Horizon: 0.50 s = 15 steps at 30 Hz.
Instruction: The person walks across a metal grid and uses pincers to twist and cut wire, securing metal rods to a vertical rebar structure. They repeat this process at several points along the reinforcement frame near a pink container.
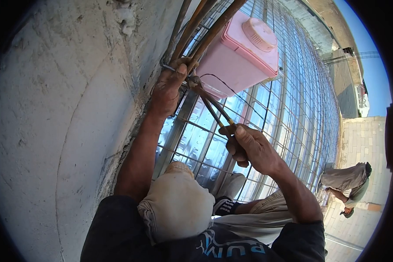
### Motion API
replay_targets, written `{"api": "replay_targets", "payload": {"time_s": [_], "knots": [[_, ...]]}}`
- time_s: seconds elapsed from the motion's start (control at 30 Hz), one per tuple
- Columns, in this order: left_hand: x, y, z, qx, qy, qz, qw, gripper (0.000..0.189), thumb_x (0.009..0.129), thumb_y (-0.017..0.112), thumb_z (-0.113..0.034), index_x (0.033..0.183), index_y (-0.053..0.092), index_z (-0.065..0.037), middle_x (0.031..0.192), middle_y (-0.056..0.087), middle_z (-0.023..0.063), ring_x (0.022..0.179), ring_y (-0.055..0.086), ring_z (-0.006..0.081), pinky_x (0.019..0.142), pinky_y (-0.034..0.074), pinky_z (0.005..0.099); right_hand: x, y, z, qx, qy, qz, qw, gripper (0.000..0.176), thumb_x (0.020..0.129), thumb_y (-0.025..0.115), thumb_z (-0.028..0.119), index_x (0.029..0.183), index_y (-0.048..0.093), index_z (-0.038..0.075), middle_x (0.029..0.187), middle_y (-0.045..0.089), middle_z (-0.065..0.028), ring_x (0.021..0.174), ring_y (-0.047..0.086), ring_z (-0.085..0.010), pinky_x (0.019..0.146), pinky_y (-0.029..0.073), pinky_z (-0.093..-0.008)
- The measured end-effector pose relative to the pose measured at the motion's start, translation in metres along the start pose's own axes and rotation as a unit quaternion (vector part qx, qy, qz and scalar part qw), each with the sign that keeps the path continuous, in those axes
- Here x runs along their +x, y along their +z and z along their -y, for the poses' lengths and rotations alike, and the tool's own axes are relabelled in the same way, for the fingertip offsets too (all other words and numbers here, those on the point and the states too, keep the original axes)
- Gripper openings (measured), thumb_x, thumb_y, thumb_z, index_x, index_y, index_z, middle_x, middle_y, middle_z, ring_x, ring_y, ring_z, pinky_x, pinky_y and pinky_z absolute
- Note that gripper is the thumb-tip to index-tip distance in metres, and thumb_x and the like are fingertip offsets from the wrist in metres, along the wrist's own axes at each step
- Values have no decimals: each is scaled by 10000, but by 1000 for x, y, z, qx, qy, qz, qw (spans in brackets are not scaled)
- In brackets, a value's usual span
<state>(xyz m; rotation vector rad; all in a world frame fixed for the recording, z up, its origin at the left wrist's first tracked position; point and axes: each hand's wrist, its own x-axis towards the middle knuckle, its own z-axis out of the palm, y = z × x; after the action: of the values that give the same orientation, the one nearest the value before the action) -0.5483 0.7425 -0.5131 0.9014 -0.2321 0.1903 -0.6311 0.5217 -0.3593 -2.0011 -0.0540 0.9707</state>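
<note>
Holds long, rusty brown metal bars at upper centre with the left hand's grip curled round them; clasps dark, yellow-banded metal pincers mid-frame by both handles in the right hand's grip, pressed together, below a pink plastic box.

A: Item one, container?
B: Pink, plain; cap likewise.
A: Pincers?
B: Dark brown, yellow on the handles.
A: Rods?
B: Rusty brown.
A: Sheeting?
B: Silvery blue; wire mesh, grid-patterned.
A: Garments?
B: Shirt, black, lettering pale blue and white. Trousers, beige. Sock, black, white-striped.
A: Surroundings?
B: Near wall, mottled grey. Far wall, cream, block-patterned. Sky, blue.
</note>
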Motion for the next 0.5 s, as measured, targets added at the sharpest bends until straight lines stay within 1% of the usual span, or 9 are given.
{"api": "replay_targets", "payload": {"time_s": [0.03, 0.13, 0.2, 0.27, 0.3, 0.4, 0.43, 0.47, 0.5], "knots": [[-1, 0, -1, 2, -4, -2, 1000, 364, 1018, 529, -353, 1213, 620, -59, 1120, 645, 25, 1040, 549, 110, 967, 400, 300, 9, -6, -21, 225, 41, 79, 970, 800, 983, 294, 650, 1285, 518, -56, 795, 617, -121, 513, 569, -174, 449, 491, -271], [1, 2, 0, -9, -7, 4, 1000, 388, 1007, 549, -347, 1244, 597, -43, 1137, 628, 40, 1025, 551, 121, 948, 415, 304, 19, -16, -25, 435, 103, 183, 876, 788, 990, 278, 638, 1273, 531, -52, 784, 645, -133, 553, 629, -201, 499, 549, -297], [0, 1, 0, -9, -6, 1, 1000, 397, 1007, 549, -355, 1244, 597, -40, 1134, 628, 40, 1019, 552, 121, 937, 423, 300, 27, -24, -18, 214, 58, 123, 967, 777, 997, 265, 620, 1260, 533, -60, 834, 685, -185, 660, 707, -254, 549, 591, -369], [0, 1, 0, 0, -7, -1, 1000, 392, 1017, 526, -377, 1214, 618, -50, 1112, 644, 28, 1022, 551, 108, 934, 424, 290, 20, -25, 2, 19, 39, 22, 999, 784, 997, 242, 620, 1248, 535, -63, 843, 695, -205, 700, 725, -283, 577, 604, -393], [1, 0, 0, 1, -6, 1, 1000, 393, 1017, 526, -377, 1214, 617, -48, 1111, 645, 27, 1015, 553, 106, 929, 427, 288, 17, -22, 12, 5, 39, -22, 999, 652, 989, 430, 563, 1166, 562, -51, 745, 679, -173, 609, 705, -262, 513, 593, -360], [0, 1, 0, -7, -3, 8, 1000, 393, 1018, 526, -373, 1212, 617, -43, 1110, 646, 27, 997, 559, 100, 919, 432, 281, 20, -15, 0, 105, 56, 84, 989, 476, 906, 686, 414, 1056, 567, -21, 642, 636, -120, 501, 657, -216, 422, 546, -296], [-1, 1, 0, -17, -7, 12, 1000, 390, 1018, 527, -369, 1211, 617, -43, 1111, 646, 27, 992, 561, 99, 916, 433, 279, 22, -15, -5, 307, 108, 129, 937, 441, 786, 833, 278, 979, 550, 0, 595, 594, -78, 433, 601, -163, 347, 479, -248], [0, 1, 1, -26, -9, 16, 999, 387, 1019, 527, -365, 1210, 618, -42, 1113, 646, 26, 987, 563, 97, 914, 434, 277, 27, -14, -20, 405, 125, 204, 882, 435, 798, 823, 289, 949, 542, -6, 586, 582, -65, 404, 571, -139, 326, 453, -243], [1, 0, 1, -23, -3, 14, 1000, 384, 1019, 527, -362, 1214, 615, -42, 1114, 646, 27, 984, 564, 96, 913, 434, 275, 34, -14, -29, 402, 116, 230, 879, 416, 805, 817, 291, 965, 548, 17, 598, 582, -49, 417, 572, -140, 351, 470, -251]]}}
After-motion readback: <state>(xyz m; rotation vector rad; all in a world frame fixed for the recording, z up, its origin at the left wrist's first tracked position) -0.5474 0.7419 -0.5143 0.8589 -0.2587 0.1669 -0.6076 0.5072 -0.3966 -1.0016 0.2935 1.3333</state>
